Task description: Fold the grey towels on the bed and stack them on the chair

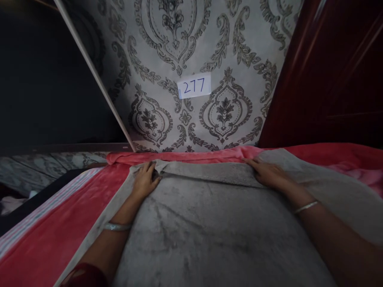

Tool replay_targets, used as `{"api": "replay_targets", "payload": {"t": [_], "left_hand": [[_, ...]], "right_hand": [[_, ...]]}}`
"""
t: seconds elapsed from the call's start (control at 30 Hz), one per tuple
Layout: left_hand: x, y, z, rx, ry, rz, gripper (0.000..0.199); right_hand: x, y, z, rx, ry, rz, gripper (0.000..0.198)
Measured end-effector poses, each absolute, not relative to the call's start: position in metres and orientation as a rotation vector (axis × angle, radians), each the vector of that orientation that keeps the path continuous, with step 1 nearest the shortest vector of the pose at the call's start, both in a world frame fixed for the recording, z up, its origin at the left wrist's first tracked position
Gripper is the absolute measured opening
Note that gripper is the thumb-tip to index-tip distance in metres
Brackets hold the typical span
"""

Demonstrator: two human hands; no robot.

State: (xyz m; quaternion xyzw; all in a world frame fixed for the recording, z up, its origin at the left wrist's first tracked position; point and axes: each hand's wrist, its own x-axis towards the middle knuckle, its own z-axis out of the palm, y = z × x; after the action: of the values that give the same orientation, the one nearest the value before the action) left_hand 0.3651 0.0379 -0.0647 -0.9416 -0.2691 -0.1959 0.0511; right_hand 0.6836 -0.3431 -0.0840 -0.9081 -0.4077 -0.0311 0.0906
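A grey plush blanket (215, 223) is spread in front of me, with its far edge turned back in a narrow folded strip (206, 170). My left hand (145, 181) is closed on the left end of that strip, its fingers over the edge and the thumb on the near side. At the strip's right end, my right hand (267, 173) grips the fold, its index finger reaching toward the left and the other fingers partly hidden. Under the grey blanket lies a red blanket (60, 227), showing along the left side and the far edge.
A patterned wall (182, 48) rises behind the bedding, with a paper label (194, 85) reading 277. A large dark screen (54, 79) stands at the left. Dark red glossy wood panelling (332, 79) stands at the right. A striped cloth edge (54, 205) runs along the left side.
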Motion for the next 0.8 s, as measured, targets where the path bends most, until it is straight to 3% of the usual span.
{"api": "replay_targets", "payload": {"t": [0.2,0.4,0.57,0.73,0.8], "left_hand": [[0.366,0.052,-0.056,-2.830,-0.908,-0.626,0.036],[0.399,0.065,-0.028,-2.913,-1.196,-1.123,0.031],[0.427,0.065,-0.025,-2.697,-1.241,-1.305,0.034],[0.417,0.067,-0.045,-2.610,-1.219,-0.638,0.039],[0.412,0.071,-0.049,-2.556,-1.291,-0.601,0.039]], "right_hand": [[0.690,-0.350,-0.061,-2.490,-1.019,-0.486,0.034],[0.683,-0.357,-0.030,-2.074,-0.605,-0.904,0.025],[0.688,-0.353,-0.049,-2.104,-0.804,-0.919,0.037],[0.711,-0.365,-0.083,-2.616,-0.841,-0.594,0.057],[0.719,-0.374,-0.085,-2.725,-0.728,-0.562,0.060]]}}
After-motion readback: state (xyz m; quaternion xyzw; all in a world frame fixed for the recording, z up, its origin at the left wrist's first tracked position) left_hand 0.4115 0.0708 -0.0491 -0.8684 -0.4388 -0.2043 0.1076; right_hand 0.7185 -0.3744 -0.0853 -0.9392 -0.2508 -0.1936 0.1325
